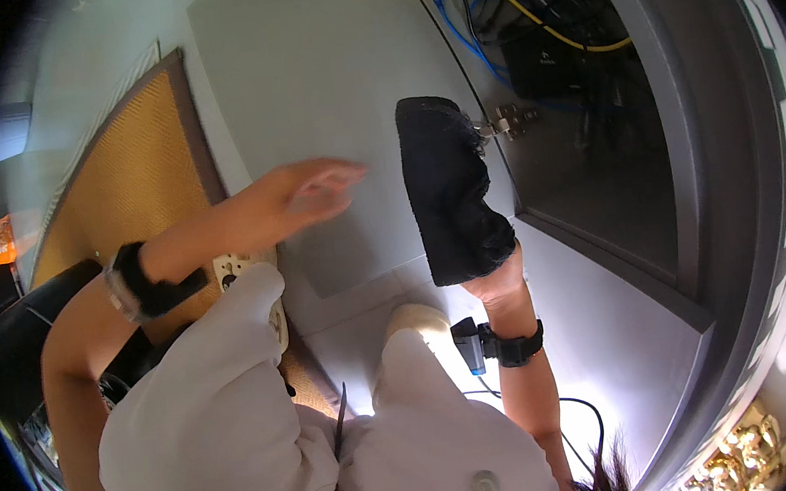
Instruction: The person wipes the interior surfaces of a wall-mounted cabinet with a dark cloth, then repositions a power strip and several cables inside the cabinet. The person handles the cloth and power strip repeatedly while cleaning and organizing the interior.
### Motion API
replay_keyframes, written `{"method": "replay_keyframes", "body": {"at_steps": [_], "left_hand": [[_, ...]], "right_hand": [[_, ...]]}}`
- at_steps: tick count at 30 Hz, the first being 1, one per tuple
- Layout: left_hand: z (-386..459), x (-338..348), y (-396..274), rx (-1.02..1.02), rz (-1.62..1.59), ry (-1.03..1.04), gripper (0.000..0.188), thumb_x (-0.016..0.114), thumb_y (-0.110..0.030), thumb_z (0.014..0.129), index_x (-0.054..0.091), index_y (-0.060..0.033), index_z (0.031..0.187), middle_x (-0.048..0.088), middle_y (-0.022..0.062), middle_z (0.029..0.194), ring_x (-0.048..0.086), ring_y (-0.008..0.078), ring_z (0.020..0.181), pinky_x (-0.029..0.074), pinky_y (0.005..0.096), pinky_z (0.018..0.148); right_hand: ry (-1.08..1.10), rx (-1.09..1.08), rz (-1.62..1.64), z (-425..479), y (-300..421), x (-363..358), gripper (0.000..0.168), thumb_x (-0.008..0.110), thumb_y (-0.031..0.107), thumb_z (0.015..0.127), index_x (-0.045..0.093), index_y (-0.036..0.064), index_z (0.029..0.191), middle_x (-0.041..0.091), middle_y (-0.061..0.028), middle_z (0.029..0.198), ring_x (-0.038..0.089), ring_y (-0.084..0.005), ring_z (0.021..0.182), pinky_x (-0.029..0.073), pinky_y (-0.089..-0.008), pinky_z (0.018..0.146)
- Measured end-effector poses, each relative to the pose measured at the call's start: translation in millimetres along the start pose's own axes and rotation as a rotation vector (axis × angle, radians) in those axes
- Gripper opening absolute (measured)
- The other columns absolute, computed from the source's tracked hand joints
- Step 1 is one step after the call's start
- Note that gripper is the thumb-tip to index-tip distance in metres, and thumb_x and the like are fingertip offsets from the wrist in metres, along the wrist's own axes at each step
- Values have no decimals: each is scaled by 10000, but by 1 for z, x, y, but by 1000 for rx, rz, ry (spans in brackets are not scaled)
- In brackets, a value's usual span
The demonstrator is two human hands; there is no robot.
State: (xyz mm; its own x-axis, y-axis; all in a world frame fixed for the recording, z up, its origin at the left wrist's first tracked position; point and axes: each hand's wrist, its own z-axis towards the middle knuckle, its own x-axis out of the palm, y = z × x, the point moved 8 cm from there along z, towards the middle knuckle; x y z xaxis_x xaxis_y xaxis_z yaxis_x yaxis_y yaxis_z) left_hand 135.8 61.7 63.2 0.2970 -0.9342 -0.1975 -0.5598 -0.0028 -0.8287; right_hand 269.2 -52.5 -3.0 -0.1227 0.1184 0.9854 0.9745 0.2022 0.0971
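My left hand is raised in front of a smooth grey panel, holding nothing. Its fingers are loosely bent and slightly blurred. A black cloth with a frayed edge covers most of my right hand, which holds it up; the fingers are hidden and only the heel of the hand and the wrist show. Beside the cloth's upper right edge is a small metal fitting at the border of a dark glass pane. Whether the cloth touches the fitting I cannot tell.
Yellow cables and blue cables loop around a black box at the upper right. A thick grey frame borders the pane. To the left lies a woven tan mat, with a white power strip near my knee.
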Motion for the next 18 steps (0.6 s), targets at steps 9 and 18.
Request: {"method": "replay_keyframes", "body": {"at_steps": [9, 18], "left_hand": [[63, -19, -6, 131, -770, -35, 403, 487, -260, 914, 415, -86, 1270, 528, 52, 1177, 492, 144, 1098, 393, 326, 942], [76, -56, -15, 256, -905, -67, 279, 479, -273, 912, 454, -82, 1114, 579, 62, 1024, 551, 141, 965, 445, 321, 847]], "right_hand": [[-409, 44, -751, 39, 11, 24, 453, 410, 195, 907, 355, 20, 1321, 517, -27, 1173, 454, -103, 1101, 338, -226, 923], [-520, 23, -1291, 65, 39, 81, 414, 442, 321, 938, 462, 3, 1203, 548, -54, 1016, 488, -116, 989, 371, -265, 888]]}}
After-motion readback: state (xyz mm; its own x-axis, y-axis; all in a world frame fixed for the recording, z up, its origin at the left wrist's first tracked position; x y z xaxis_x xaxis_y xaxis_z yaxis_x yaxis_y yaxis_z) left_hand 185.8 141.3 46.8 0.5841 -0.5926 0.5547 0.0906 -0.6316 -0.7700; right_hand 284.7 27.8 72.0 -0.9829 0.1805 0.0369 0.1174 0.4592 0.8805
